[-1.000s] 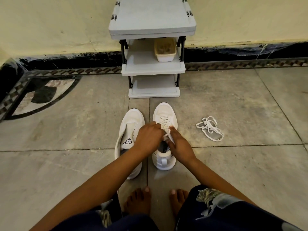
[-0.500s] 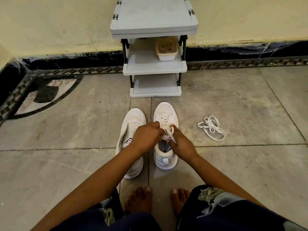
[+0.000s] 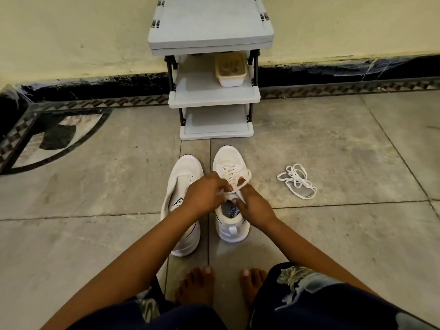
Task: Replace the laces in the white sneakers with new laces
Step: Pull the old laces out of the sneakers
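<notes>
The left white sneaker (image 3: 184,177) sits on the stone floor (image 3: 95,186), its heel end partly hidden by the person's forearm. Across it reaches the left hand (image 3: 204,194), fingers curled tight and pinching one end of the white lace (image 3: 238,186) just above the tongue of the right sneaker (image 3: 229,160). This shoe stands upright just beside its mate (its eyelets are threaded toward the toe). The right hand (image 3: 253,206) meets the left there, fingers bent round the same lace, thumb at the shoe's collar. Well apart to the right, a loose tangled lace (image 3: 297,181) lies on the tiles.
</notes>
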Available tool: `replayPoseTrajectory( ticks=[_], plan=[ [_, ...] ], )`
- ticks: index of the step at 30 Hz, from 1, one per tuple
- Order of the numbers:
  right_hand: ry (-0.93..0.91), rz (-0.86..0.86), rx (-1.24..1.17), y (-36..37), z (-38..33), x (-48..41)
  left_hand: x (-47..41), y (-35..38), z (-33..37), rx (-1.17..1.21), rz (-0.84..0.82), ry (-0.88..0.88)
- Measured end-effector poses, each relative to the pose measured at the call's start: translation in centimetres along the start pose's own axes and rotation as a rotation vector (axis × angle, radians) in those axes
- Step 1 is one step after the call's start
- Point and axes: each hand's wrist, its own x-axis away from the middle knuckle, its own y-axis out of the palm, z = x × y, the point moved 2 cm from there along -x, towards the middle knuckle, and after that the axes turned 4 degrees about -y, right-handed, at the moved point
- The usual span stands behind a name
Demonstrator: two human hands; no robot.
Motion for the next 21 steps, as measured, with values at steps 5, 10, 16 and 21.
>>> replayPoseTrajectory(
  ticks=[5,10,16,21],
  plan=[
    [0.028,0.034,-0.079,0.0,0.0,0.2,0.1,1.6,0.4,-0.508,0.087,0.154],
    [-0.01,0.014,0.016,0.0,-0.3,0.0,-0.4,-0.1,1.9,0.32,0.006,0.023],
    [-0.011,-0.018,0.105,0.1,0.0,-0.1,-0.8,-4.0,1.9,0.976,0.105,-0.053],
    [0.0,-0.011,0.056,-0.1,-0.3,-0.1,-0.3,-1.0,0.1,0.2,-0.029,0.061]
  ],
)
